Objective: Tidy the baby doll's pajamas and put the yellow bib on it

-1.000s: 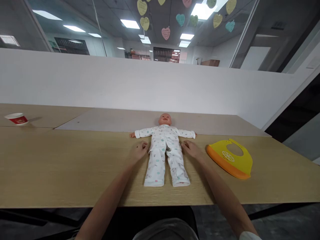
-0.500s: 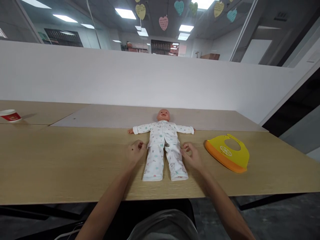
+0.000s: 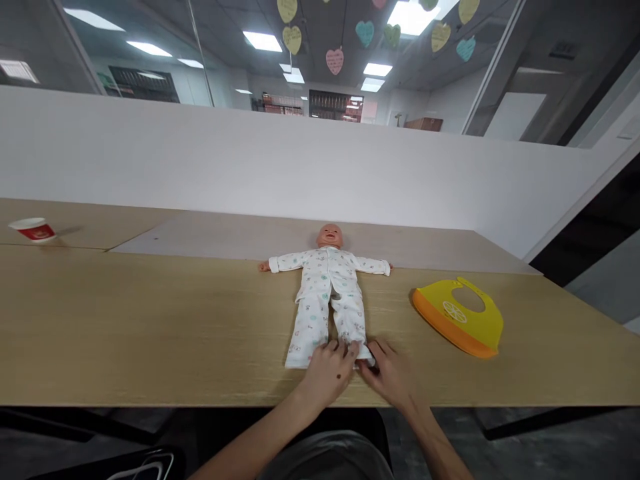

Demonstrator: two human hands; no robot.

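A baby doll point(image 3: 330, 235) lies on its back on the table, arms spread, its head toward the wall. It wears a white patterned top point(image 3: 329, 273) and matching trousers point(image 3: 311, 327). Both hands are at the cuff of the trouser leg on the right. My left hand point(image 3: 331, 370) reaches across, its fingers closed on the cuff's left side. My right hand point(image 3: 393, 373) pinches the same cuff from the right. The other leg's cuff lies flat, partly behind my left hand. No feet show at the cuffs.
On the right of the table point(image 3: 150, 333) lies a yellow bib point(image 3: 457, 317) with an orange pocket. A red and white paper cup point(image 3: 34, 230) stands at the far left. Behind the table rises a white wall point(image 3: 300, 173) with glass above it.
Both hands have moved from beside the doll's hips down to the right trouser cuff and taken hold of it. The left hand has crossed rightward. The view has shifted slightly.
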